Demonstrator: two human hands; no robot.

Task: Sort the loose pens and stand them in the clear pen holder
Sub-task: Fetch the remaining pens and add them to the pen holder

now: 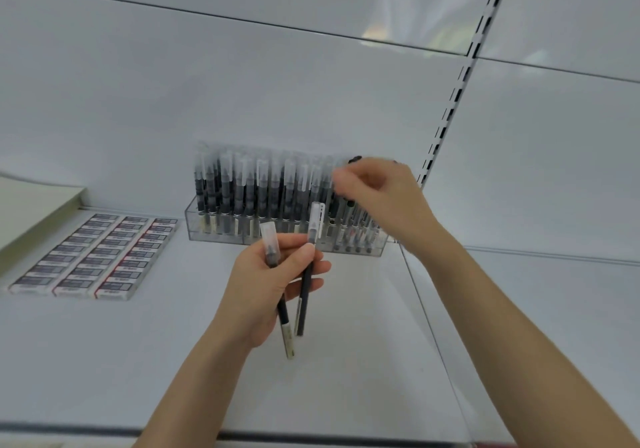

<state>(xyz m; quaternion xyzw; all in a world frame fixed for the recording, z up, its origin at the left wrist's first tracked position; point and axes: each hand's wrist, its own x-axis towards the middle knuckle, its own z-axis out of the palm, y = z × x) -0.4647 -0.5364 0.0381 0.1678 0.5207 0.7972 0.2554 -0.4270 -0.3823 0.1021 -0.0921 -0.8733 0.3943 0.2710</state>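
My left hand (273,281) is held up in front of me, thumb and fingers curled round two pens (304,295), with the bare forearm rising from the lower edge. My right arm reaches further forward and higher. The fingertips of my right hand (377,191) are bunched together, too blurred to tell whether they pinch anything.

Two black clear-capped pens (304,295) tilt near-upright before the pen-filled clear holder (221,234).
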